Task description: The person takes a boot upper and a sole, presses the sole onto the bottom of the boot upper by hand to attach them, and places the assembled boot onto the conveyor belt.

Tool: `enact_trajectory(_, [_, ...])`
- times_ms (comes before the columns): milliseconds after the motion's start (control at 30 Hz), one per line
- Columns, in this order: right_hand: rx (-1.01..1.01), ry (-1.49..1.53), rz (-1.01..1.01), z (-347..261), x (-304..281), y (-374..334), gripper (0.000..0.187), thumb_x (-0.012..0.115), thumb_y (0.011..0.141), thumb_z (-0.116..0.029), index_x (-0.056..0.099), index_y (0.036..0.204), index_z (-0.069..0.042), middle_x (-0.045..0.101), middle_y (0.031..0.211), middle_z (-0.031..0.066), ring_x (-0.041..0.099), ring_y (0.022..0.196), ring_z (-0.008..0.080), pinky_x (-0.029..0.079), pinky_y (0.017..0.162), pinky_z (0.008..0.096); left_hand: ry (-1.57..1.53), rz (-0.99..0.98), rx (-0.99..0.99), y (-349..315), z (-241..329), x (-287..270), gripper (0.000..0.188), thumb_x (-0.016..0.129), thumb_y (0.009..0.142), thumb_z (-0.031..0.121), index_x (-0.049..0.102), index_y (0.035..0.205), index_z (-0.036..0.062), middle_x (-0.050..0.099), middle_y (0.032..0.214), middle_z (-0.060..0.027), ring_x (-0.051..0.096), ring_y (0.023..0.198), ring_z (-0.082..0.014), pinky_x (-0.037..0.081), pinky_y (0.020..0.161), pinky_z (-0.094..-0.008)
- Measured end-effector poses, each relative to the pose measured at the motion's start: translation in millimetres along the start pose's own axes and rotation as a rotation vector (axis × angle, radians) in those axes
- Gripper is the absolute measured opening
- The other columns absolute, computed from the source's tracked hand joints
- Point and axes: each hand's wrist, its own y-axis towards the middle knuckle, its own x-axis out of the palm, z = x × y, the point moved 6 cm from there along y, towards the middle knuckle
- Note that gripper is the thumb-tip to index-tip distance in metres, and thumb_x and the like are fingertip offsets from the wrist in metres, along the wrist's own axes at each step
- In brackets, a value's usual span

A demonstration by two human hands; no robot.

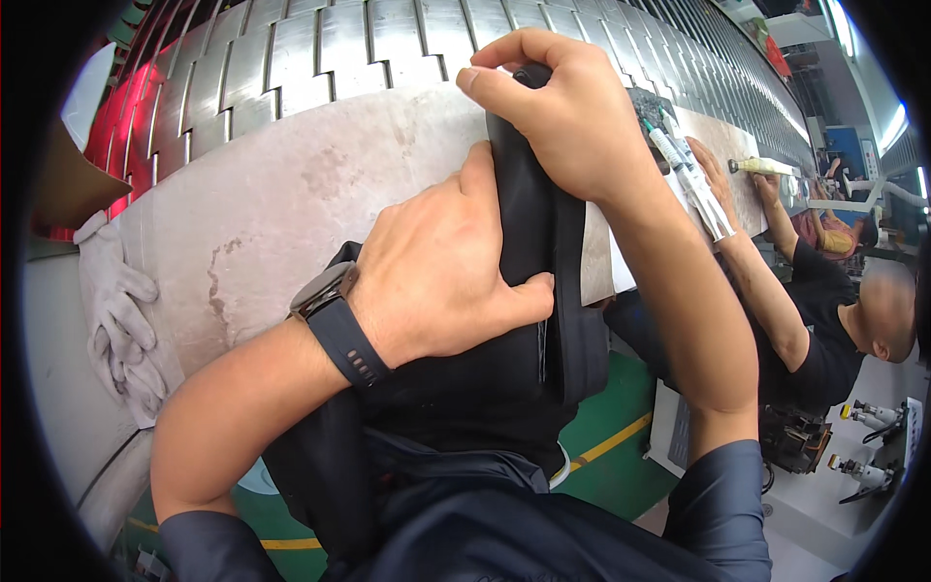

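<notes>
A long black piece of smooth, leather-like material (524, 179) with a thick folded edge runs from my lap up over the stained pale board. I cannot make out its exact kind. My left hand (436, 252), with a dark watch on its wrist, is wrapped over the piece's left side. Its thumb lies across the material and its fingers curl at the left edge. At the far end my right hand (572, 107) is closed around the black tip, thumb and forefinger bent about it. The lower part bunches in folds over my lap.
Metal slats (320, 48) run beyond the pale board (291, 184). White gloves (116, 320) lie at the left, below a brown curved sheet (78, 189). Syringes (684, 170) lie at the right, near a co-worker (815, 301) whose hand holds a pale tube (761, 167).
</notes>
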Motion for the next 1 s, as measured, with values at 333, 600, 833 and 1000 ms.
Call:
enact_trajectory(333, [0.035, 0.542, -0.058, 25.7, 14.8, 10.2, 0.043, 0.064, 0.103, -0.035, 0.083, 0.094, 0.003, 0.077, 0.093, 0.0117, 0.065, 0.099, 0.0192, 0.048, 0.094, 0.0326, 0.115, -0.057, -0.051, -3.7, 7.1, -15.5, 0.087, 0.081, 0.084, 0.039, 0.046, 0.143, -0.0143, 0.068, 0.115, -0.0352, 0.067, 0.110, -0.0498, 0.055, 0.097, -0.0518])
enact_trajectory(600, [0.034, 0.639, -0.112, 28.5, 21.3, 20.7, 0.058, 0.058, 0.106, -0.045, 0.081, 0.089, 0.005, 0.076, 0.094, 0.0122, 0.066, 0.088, 0.0194, 0.051, 0.087, 0.0305, 0.532, 0.216, 0.315, -112.1, 48.1, 35.0, 0.118, 0.097, 0.059, 0.026, 0.042, 0.158, -0.0060, 0.037, 0.168, -0.0347, 0.039, 0.157, -0.0479, 0.030, 0.127, -0.0629])
enact_trajectory(833, [0.264, 0.391, -0.093, 50.1, 8.0, -31.8, 0.065, 0.057, 0.107, -0.056, 0.081, 0.107, 0.004, 0.076, 0.096, 0.0123, 0.067, 0.090, 0.0171, 0.051, 0.089, 0.0300, 0.276, 0.489, 0.408, -144.4, 43.2, -48.8, 0.090, 0.097, 0.080, 0.027, 0.052, 0.149, -0.0086, 0.072, 0.132, -0.0292, 0.073, 0.121, -0.0459, 0.061, 0.100, -0.0450])
enact_trajectory(1000, [0.165, 0.717, -0.279, 42.2, 2.0, -135.5, 0.075, 0.051, 0.111, -0.057, 0.066, 0.136, 0.012, 0.073, 0.132, 0.0260, 0.066, 0.131, 0.0293, 0.045, 0.115, 0.0370, -0.307, 0.367, 0.082, -100.5, -23.3, -122.2, 0.057, 0.064, 0.112, 0.037, 0.058, 0.143, -0.0107, 0.075, 0.120, -0.0106, 0.070, 0.112, -0.0156, 0.053, 0.101, -0.0318])
